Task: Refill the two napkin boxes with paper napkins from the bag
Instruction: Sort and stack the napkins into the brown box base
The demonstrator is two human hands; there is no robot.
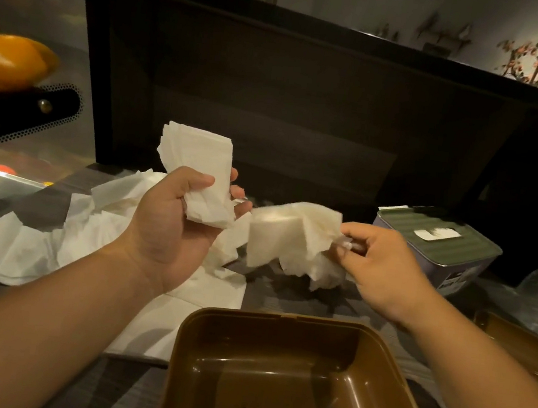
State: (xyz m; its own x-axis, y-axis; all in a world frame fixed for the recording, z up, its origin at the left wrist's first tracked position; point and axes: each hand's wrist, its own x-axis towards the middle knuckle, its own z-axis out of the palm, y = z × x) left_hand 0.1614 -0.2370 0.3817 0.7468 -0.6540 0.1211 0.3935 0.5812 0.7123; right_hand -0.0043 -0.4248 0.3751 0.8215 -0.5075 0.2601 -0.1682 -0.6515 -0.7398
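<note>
Above the counter [131, 388], the left hand [168, 224] grips a folded napkin stack [202, 173] while the right hand [379, 267] pinches a blurred, crumpled napkin [291, 234]; the brown napkin box [288, 379] is cut off below, the green one [434, 244] closed.

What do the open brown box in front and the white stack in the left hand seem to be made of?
The open brown rectangular box looks like moulded plastic: glossy walls, rounded corners. The white folded stack in the left hand looks like thin matte paper, with layered, crumpled edges.
</note>
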